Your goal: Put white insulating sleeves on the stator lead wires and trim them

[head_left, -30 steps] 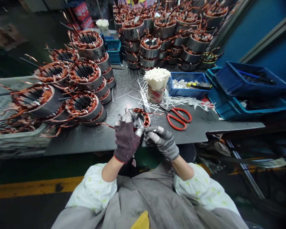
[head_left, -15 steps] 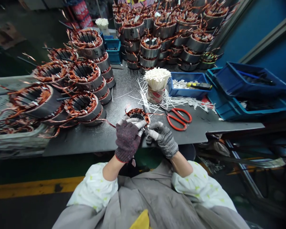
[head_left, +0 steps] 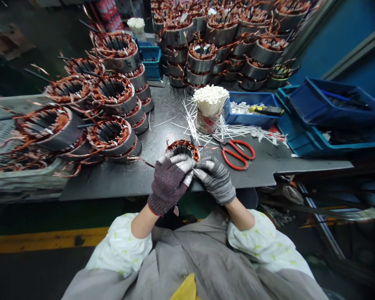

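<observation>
Apparently, steadiness mattered most: the copper ring (head_left: 183,144) lay mid-frame, the left hand (head_left: 170,178) curled over its near edge, the right hand (head_left: 218,180) just beside with fingertips bunched narrowly; whatever either pinched was hidden. Light, even pressure probably suited, scissors (head_left: 247,163) aside at centre-right.

the left hand (head_left: 171,180) is covered by a dark, purplish-brown knitted glove (head_left: 166,192), trimmed in red at the cuff. the right hand (head_left: 218,181) is clothed in a knitted glove (head_left: 222,188) streaked with grey and black. several fingers of both are wrapped in whitish coverings (head_left: 184,166). the forearms are partly covered by loose white oversleeves (head_left: 121,242), gathered at the ends and dotted with yellow-green motifs. the torso is covered by a creased grey garment (head_left: 200,258), marked low down by a pointed yellow patch (head_left: 185,289).
</observation>
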`<state>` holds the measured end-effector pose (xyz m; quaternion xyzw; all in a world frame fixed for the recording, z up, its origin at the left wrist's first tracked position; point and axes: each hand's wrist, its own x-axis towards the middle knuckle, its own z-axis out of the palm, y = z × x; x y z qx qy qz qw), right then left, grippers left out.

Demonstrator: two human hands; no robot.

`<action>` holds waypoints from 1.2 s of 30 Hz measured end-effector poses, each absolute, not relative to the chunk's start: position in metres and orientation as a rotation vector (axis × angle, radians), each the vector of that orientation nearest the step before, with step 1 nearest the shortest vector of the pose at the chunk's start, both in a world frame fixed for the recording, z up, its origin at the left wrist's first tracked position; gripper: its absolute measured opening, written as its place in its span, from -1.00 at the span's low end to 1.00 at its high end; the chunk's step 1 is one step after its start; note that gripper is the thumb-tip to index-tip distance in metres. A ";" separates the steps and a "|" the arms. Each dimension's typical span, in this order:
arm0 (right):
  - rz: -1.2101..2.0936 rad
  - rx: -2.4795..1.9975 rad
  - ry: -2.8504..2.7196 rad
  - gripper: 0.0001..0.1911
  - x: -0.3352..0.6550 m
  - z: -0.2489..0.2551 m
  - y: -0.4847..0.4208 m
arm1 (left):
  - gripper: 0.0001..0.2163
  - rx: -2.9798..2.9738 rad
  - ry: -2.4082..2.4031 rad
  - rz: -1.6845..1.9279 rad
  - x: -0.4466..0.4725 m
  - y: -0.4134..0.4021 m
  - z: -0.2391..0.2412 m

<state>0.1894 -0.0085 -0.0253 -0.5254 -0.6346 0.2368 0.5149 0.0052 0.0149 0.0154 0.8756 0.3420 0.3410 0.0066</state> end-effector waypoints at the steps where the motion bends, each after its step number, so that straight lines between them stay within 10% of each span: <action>1: 0.503 -1.258 -1.604 -0.86 0.191 -0.023 -0.009 | -0.78 2.737 1.054 1.076 0.005 0.015 0.015; 9: 0.226 -1.298 -1.720 -0.81 0.198 0.000 -0.013 | -0.79 2.605 1.221 0.990 0.014 0.017 0.014; 25: 1.442 -1.119 -1.120 -0.63 0.192 -0.016 -0.019 | -0.81 2.683 1.215 0.996 -0.006 0.019 0.000; 36: 1.104 -1.298 -1.338 -0.73 0.203 0.022 -0.014 | -0.85 2.712 0.929 0.968 0.007 -0.003 0.003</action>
